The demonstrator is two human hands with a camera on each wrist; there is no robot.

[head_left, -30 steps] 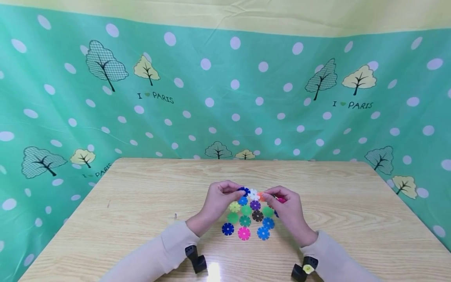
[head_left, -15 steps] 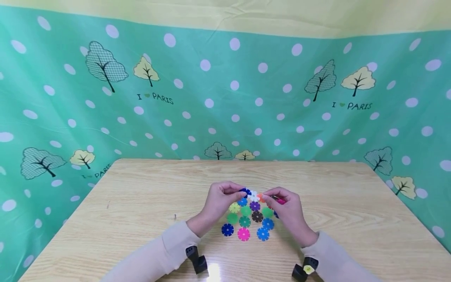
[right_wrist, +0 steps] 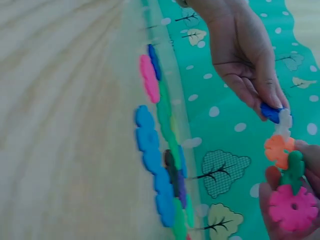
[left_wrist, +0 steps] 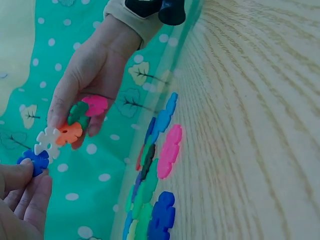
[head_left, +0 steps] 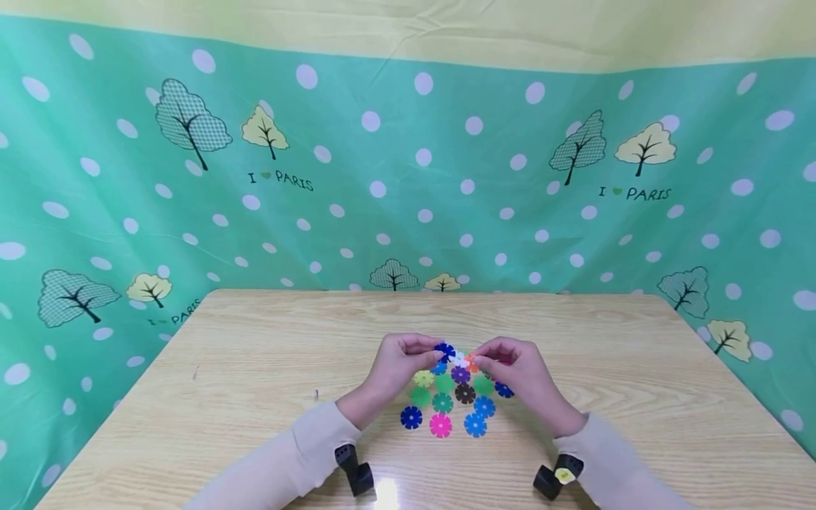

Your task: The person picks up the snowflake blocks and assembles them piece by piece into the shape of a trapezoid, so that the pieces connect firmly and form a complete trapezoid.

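Observation:
A chain of notched plastic snowflake discs hangs between both hands, above the table. My left hand (head_left: 392,368) pinches the dark blue disc (head_left: 446,351) at one end between thumb and fingers. Joined to it is a white disc (left_wrist: 48,144), followed by an orange disc (left_wrist: 69,133). My right hand (head_left: 521,370) grips the chain at the orange disc. A green disc (right_wrist: 293,167) and a pink disc (right_wrist: 293,207) continue the chain under the right palm, hidden by that hand in the head view.
On the wooden table (head_left: 287,340), loose discs lie just below the hands, among them a pink disc (head_left: 440,426), a dark blue disc (head_left: 411,417), a brown disc (head_left: 465,394) and several others. A green dotted cloth (head_left: 344,234) hangs behind the table.
My right hand has turned slightly, so the chain's pink disc has dropped from the head view and a loose dark blue disc beside that hand shows more fully. Both hands keep their hold.

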